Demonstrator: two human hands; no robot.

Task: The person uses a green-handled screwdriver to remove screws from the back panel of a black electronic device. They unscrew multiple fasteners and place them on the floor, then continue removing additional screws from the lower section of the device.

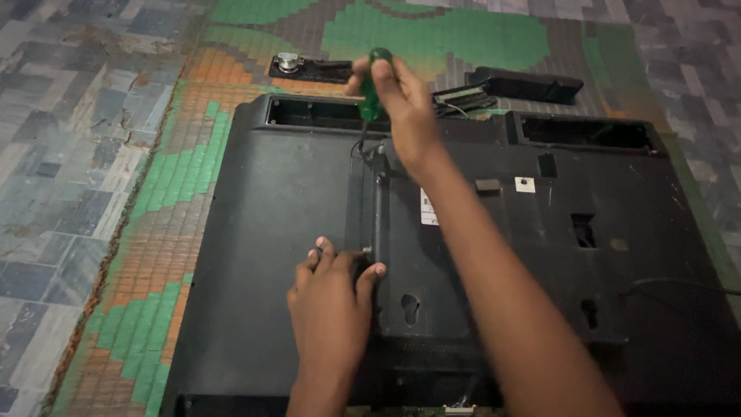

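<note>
A large black television [262,232] lies face down on a woven mat, its plastic back cover toward me. My right hand [401,100] reaches to the far edge and grips a green-handled screwdriver [373,89], held upright with its shaft pointing down at the back cover near the top. My left hand [332,301] rests on the cover closer to me, fingers pinched on a small silver screw or stud [366,250] at the edge of the raised centre panel.
The mat [154,255] is green and orange, laid on a grey patterned tile floor [54,154]. Beyond the television lie a black speaker strip [309,68], a long black bar [529,83] and a small circuit part [463,98]. A cable [679,284] runs off the right side.
</note>
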